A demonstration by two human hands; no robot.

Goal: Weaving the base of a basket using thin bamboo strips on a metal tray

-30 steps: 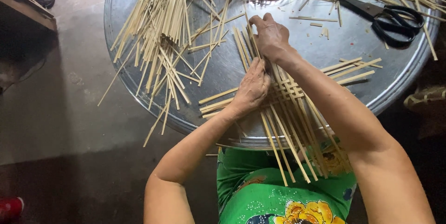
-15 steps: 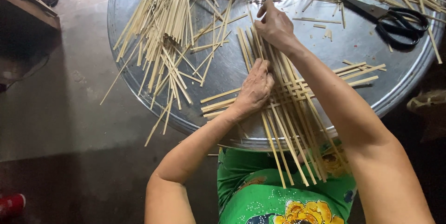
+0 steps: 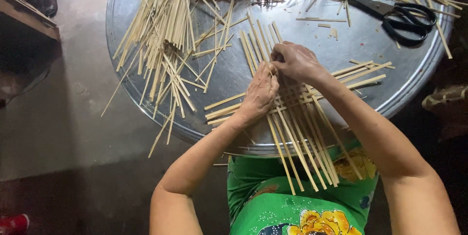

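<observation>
While the round metal tray (image 3: 146, 1) fills most of the view, its rim is cut off at 12 o'clock. A loose pile of bamboo strips (image 3: 165, 45) is spread over the tray from 9 to 11 o'clock, some overhanging the rim. A partly woven mat of strips (image 3: 297, 118) is laid at centre, long ends running off the tray edge toward 6 o'clock over green floral clothing (image 3: 273, 205). The left hand (image 3: 261, 93) is pressed flat, palm down, fingers together, on the crossed strips. The right hand (image 3: 297, 62) is set just at 1 o'clock of it, touching it, fingertips pinching a strip at the weave's upper edge. Black-handled scissors (image 3: 395, 15) are lying on the tray at 2 o'clock, well apart from both hands.
</observation>
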